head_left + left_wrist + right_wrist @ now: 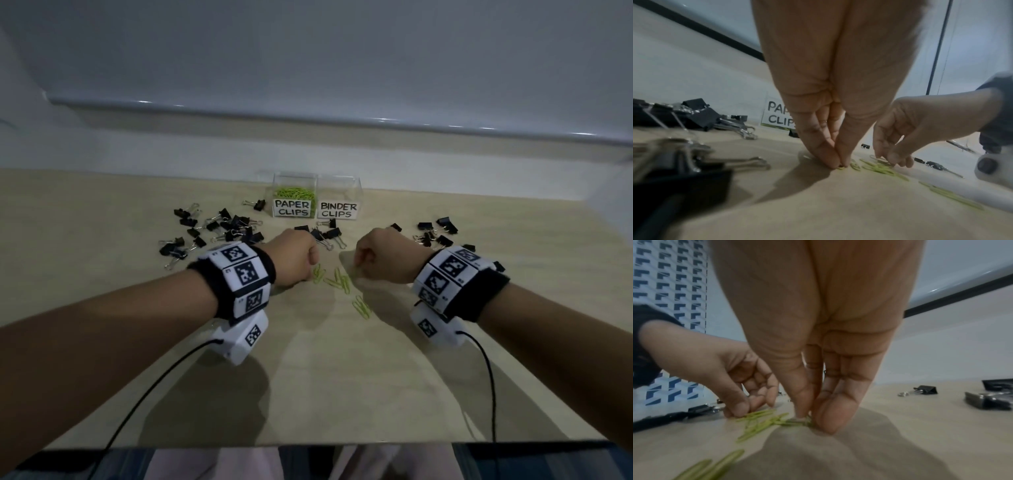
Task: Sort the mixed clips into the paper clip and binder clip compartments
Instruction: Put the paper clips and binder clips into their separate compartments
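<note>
Several green paper clips (337, 279) lie on the beige table between my hands. My left hand (839, 164) has its thumb and fingertip pressed to the table, pinching one green paper clip (841, 168). My right hand (809, 421) pinches another green paper clip (795, 422) at the right end of the same cluster. A clear two-part box stands behind them. Its PAPER CLIPS compartment (294, 207) holds green clips, while the BINDER CLIPS compartment (338, 209) looks bare inside. Black binder clips (219, 229) are scattered on the table.
More binder clips lie at the right (435, 233) and just beyond my knuckles (325, 234). A few more green clips (362, 306) lie nearer me. The table's front edge (308, 443) is close to my body, and a wall stands behind the box.
</note>
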A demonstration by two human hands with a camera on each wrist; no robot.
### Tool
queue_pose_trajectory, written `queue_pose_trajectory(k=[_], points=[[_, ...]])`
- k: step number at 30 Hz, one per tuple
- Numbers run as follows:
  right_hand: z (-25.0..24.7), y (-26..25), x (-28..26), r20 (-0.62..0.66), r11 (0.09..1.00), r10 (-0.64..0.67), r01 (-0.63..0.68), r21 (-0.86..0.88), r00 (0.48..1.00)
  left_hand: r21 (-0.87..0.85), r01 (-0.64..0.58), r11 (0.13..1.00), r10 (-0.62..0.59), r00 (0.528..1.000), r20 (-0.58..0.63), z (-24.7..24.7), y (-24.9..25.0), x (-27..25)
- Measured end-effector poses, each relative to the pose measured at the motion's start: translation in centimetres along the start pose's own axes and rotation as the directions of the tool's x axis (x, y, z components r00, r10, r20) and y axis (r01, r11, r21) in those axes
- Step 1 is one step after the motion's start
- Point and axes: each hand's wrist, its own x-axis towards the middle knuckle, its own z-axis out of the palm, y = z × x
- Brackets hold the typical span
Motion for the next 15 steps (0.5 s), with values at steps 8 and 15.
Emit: queue_pose_trajectory(k=[8, 15], points=[[1.1, -2.6, 0.5, 0.026, 0.991, 0.091, -0.088, -0.096, 0.995, 0.063, 0.101, 0.993, -0.097, 0.993, -0.061, 1.0, 2.1, 0.8], [1.3, -1.7, 0.3, -0.031, 0.999, 0.046, -0.046, -0.01, 0.998, -0.016, 0.068, 0.998, -0.068, 0.998, 0.002, 0.2, 1.3, 0.8]])
